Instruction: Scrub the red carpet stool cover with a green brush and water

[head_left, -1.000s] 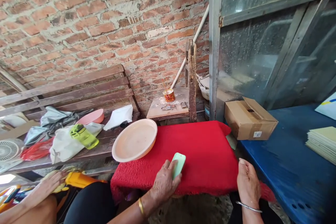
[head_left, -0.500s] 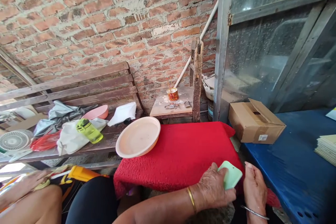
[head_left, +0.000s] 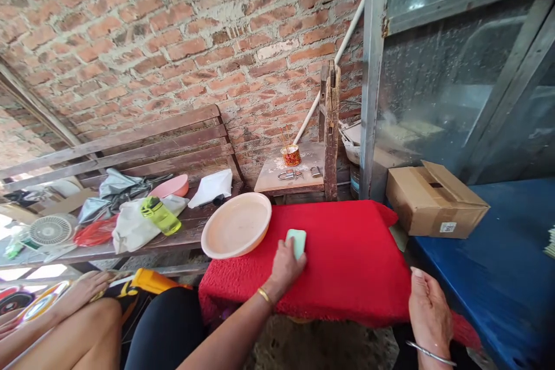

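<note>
Grips flat mint-green tool (head_left: 298,243) in left hand (head_left: 286,266) over red cloth (head_left: 347,260); cannot tell grip of right hand (head_left: 429,307) near edge.

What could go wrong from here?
1. The peach basin sits close to the left hand, so a wide sweep that way might bump it.
2. The red cloth hangs loose over the near edge and could bunch or slip if the pale green piece drags on it.
</note>
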The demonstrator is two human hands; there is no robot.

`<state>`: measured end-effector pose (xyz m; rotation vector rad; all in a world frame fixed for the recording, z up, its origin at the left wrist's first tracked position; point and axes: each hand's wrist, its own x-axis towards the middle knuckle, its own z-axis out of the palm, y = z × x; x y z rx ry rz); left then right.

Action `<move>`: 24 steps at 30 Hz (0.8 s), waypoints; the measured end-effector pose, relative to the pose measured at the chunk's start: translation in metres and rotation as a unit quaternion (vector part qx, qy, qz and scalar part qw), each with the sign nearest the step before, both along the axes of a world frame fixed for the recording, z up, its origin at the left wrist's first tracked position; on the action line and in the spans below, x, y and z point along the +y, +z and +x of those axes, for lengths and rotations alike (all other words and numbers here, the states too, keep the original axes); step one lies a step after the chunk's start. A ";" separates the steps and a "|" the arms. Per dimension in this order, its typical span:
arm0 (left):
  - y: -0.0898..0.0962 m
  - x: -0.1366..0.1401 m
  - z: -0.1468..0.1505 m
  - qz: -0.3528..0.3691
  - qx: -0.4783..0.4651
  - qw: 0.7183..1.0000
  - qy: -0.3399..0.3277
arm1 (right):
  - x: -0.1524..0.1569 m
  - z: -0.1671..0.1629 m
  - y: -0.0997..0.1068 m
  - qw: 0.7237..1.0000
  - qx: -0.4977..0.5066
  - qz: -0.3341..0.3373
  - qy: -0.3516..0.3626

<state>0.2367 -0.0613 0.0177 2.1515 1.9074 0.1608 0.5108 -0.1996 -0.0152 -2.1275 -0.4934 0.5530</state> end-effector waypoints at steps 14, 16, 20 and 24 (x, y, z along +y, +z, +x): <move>0.016 -0.058 0.040 -0.059 -0.175 0.978 -0.093 | 0.002 -0.003 0.002 0.999 -0.033 -0.037 0.001; 0.006 -0.050 0.025 -0.037 -0.185 0.981 -0.050 | 0.003 -0.004 0.001 0.998 -0.044 -0.033 0.003; -0.019 -0.044 0.009 -0.016 -0.194 0.980 -0.042 | 0.003 -0.007 -0.005 0.994 -0.100 -0.031 0.015; -0.028 -0.037 -0.001 -0.029 -0.225 0.969 -0.093 | 0.004 -0.018 -0.009 0.967 -0.253 0.002 0.000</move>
